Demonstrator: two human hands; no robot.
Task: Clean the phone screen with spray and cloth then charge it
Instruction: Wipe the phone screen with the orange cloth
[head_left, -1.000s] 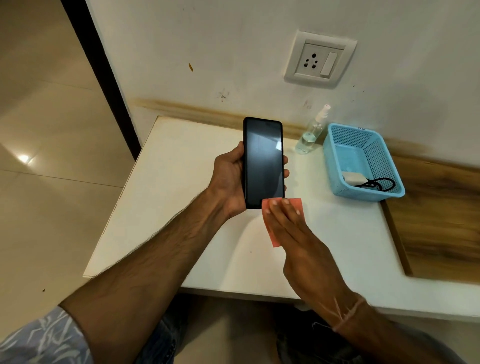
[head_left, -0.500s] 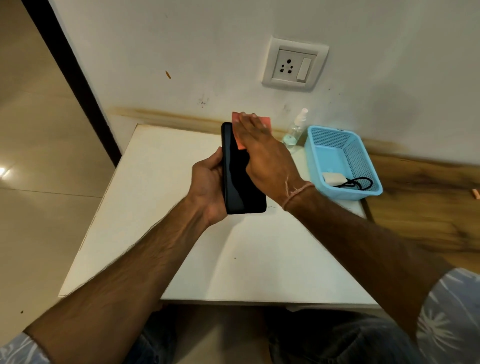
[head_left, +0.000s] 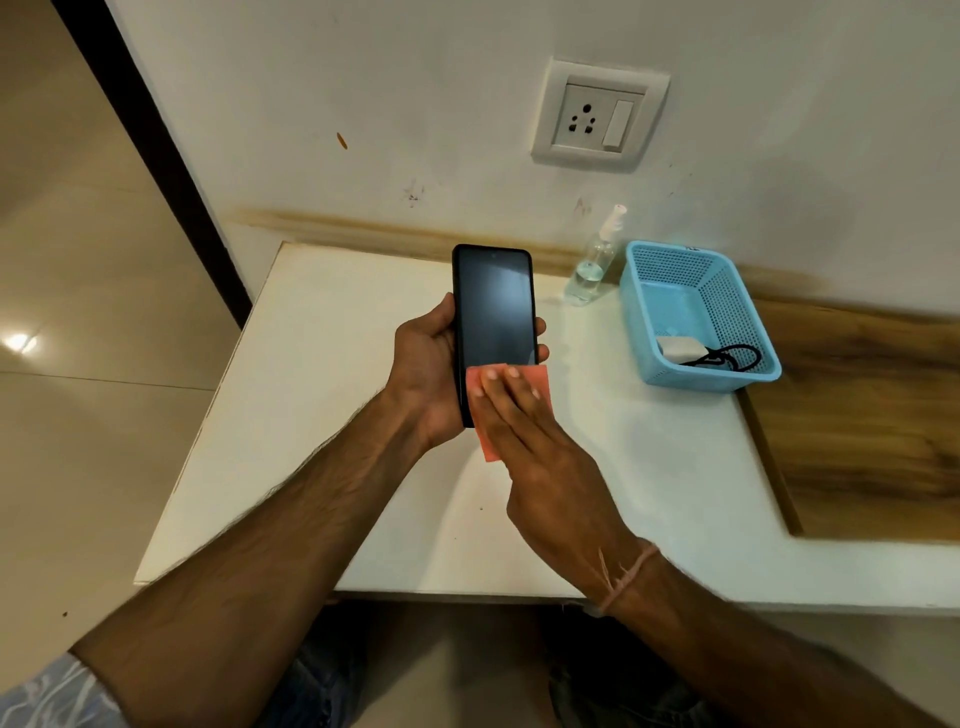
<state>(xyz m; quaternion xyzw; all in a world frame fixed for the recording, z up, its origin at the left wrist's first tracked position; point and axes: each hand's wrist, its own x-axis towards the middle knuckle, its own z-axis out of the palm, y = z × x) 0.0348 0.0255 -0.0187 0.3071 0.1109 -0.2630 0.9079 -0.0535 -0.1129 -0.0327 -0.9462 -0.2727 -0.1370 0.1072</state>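
**Wiping stroke at near end of screen**

The right hand (head_left: 524, 441) lies flat, fingers extended, pressing a small salmon-pink cloth (head_left: 511, 410) onto the near end of the black slab phone (head_left: 493, 322). The left hand (head_left: 431, 364) is wrapped around the phone's edges, holding it above the white surface (head_left: 322, 415). Half a second ago the cloth covered the far end; one full pass is done, so wiping appears well advanced. The clear spray bottle (head_left: 592, 265) and light-blue perforated basket (head_left: 696, 312), containing the white charger with black cable (head_left: 701, 353), stand far right. The wall socket (head_left: 597, 117) is above. Open room lies left, up to the surface's left edge.
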